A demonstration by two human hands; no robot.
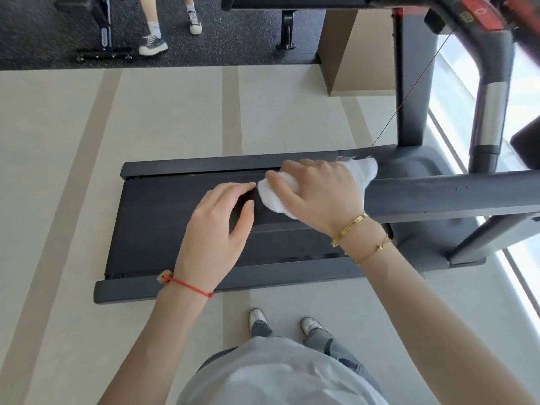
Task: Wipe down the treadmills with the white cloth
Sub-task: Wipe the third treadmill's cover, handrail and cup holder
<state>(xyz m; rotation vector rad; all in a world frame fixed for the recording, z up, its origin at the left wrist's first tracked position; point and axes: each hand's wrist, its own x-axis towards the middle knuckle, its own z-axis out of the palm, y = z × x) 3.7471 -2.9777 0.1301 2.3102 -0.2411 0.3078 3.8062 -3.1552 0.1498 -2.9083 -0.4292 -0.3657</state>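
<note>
I look down on a dark treadmill that lies across the pale floor. Its near handrail runs in from the right at waist height. My right hand grips the white cloth, which is wrapped over the handrail near its free end. A corner of the cloth sticks out past my fingers on the far side. My left hand holds the very end of the handrail, fingers on top and thumb below, with its fingertips touching the cloth.
The treadmill's uprights and console with a red button rise at the top right, beside a bright window. Another person's legs and an equipment base stand on dark flooring at the back. My feet are close to the deck.
</note>
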